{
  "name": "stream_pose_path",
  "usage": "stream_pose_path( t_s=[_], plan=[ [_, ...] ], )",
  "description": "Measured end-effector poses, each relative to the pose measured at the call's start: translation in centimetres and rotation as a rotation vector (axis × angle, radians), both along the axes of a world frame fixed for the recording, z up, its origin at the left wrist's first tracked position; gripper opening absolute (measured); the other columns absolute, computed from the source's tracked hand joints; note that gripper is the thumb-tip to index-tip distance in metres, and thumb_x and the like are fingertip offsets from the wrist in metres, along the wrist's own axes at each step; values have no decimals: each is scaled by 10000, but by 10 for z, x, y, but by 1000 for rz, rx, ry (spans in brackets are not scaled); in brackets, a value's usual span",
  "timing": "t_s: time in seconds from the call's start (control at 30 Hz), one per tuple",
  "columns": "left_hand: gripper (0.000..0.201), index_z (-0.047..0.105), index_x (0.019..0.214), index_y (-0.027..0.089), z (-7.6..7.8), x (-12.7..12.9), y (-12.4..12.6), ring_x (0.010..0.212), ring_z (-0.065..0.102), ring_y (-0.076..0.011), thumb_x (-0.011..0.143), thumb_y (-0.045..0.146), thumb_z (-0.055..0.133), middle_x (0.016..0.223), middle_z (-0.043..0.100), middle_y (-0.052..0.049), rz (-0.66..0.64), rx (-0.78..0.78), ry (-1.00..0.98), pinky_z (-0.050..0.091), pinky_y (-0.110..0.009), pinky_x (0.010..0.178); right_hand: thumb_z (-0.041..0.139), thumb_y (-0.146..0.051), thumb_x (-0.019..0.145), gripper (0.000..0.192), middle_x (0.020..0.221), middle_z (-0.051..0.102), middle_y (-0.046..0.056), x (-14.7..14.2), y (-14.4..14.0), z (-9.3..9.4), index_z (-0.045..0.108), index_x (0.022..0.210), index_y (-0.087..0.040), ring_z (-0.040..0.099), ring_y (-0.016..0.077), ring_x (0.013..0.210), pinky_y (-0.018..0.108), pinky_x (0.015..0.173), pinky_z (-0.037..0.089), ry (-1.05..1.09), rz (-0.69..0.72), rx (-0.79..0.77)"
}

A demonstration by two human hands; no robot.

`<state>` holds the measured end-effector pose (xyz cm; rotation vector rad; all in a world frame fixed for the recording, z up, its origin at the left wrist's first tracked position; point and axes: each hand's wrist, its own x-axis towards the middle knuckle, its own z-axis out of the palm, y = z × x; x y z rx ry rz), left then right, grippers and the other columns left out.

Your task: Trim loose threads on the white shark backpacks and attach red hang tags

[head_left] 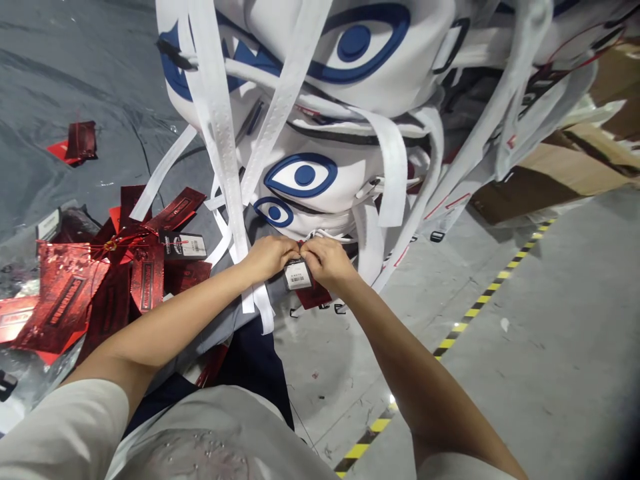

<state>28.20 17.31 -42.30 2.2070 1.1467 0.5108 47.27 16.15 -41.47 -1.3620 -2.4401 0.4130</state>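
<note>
My left hand (270, 257) and my right hand (327, 264) meet in a pinch at the top of a small barcode hang tag (297, 276). A dark red tag (315, 297) hangs just behind it. Whatever cord or loop lies between the fingertips is hidden. Right beyond the hands, a white bag (320, 217) with blue eye shapes leans over the table edge. Another white bag (380, 80) with a large blue eye is stacked on it, and white webbing straps (217, 120) dangle down in front.
Left of my arm lies a heap of shiny red tags (70, 287) with black barcode tags (185, 245) among them, on a grey sheet (75, 60). Cardboard boxes (545, 173) stand on the floor at right, beside yellow-black striped tape (480, 303).
</note>
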Motion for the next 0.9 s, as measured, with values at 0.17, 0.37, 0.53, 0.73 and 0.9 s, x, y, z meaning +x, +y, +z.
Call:
stream_pose_path(
  t_s=[0.17,0.37,0.53,0.73,0.9],
  plan=[
    [162,689,928,207,8,4,-1,955,701,-228,943,294,553,984,754,-45,40,-13,130,482,-295,767,430,-223,905,225,809,647,93,-2,-2,1,620,791,-182,553,241,817,373,826,354,-37,-2,9],
    [205,658,989,181,19,11,-1,937,705,-278,924,360,584,972,742,-91,65,-15,259,488,-326,741,427,-224,892,221,831,657,100,-5,-2,2,618,793,-173,558,245,839,380,846,346,-90,-6,-16],
    [185,658,972,188,22,13,-2,989,692,-263,952,316,526,1026,730,-82,44,1,273,487,-319,773,443,-209,876,198,850,670,96,-4,-2,2,620,795,-171,578,247,864,380,873,345,-89,-9,-33],
    [143,664,914,191,16,9,-4,957,690,-246,922,305,579,991,739,-67,47,-22,223,476,-297,742,454,-210,886,196,850,679,96,-5,-2,2,623,795,-174,587,244,867,378,866,345,-88,-24,-37],
    [122,677,905,206,17,1,-3,877,693,-189,908,191,556,911,748,-25,6,-46,182,464,-254,729,454,-227,906,207,866,700,87,-7,-4,1,636,818,-184,597,236,864,372,867,350,-60,-37,-20]
  ],
)
